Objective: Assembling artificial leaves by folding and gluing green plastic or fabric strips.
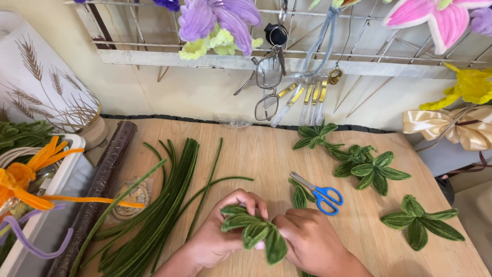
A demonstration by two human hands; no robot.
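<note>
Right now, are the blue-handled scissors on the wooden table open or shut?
Shut: the blue-handled scissors lie flat on the wooden table, blades together in one line.

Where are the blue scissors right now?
The blue-handled scissors lie on the wooden table, just above the right hand, with a small green leaf beside them on their left.

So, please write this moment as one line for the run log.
left hand: holds green leaf cluster | right hand: pinches same cluster | blue scissors: on table, beside hands | green stems: left
</note>
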